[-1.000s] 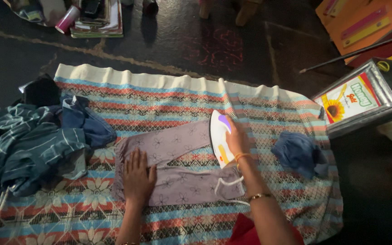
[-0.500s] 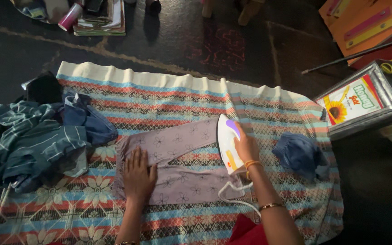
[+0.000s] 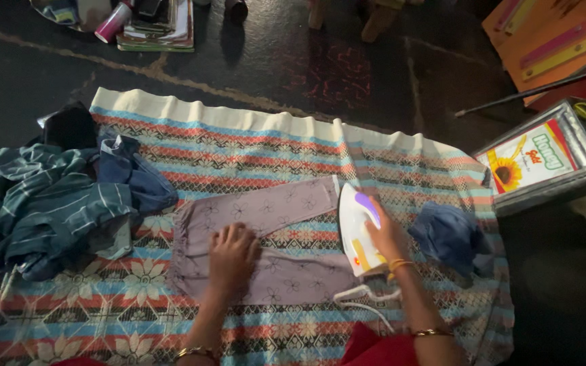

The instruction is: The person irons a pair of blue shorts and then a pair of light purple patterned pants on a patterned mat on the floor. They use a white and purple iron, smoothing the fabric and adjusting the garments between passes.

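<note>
A small pair of lilac trousers point(image 3: 272, 210) with a flower print lies spread on a striped patterned blanket point(image 3: 252, 149) on the floor. My left hand point(image 3: 232, 256) presses flat on the trousers near the waist. My right hand point(image 3: 386, 238) grips the handle of a white electric iron point(image 3: 355, 227) with a purple top, which rests at the leg ends of the trousers. The iron's white cord point(image 3: 364, 301) trails back toward me.
A heap of blue striped and dark clothes point(image 3: 55, 203) lies at the blanket's left edge. A crumpled blue cloth point(image 3: 452, 237) sits right of the iron. A metal tin with a sunflower label point(image 3: 544, 159) stands at right. Books and a pink bottle point(image 3: 150, 20) lie beyond.
The iron and my right hand have slid slightly right and toward me over the trouser legs. My left hand stays pressed on the trousers.
</note>
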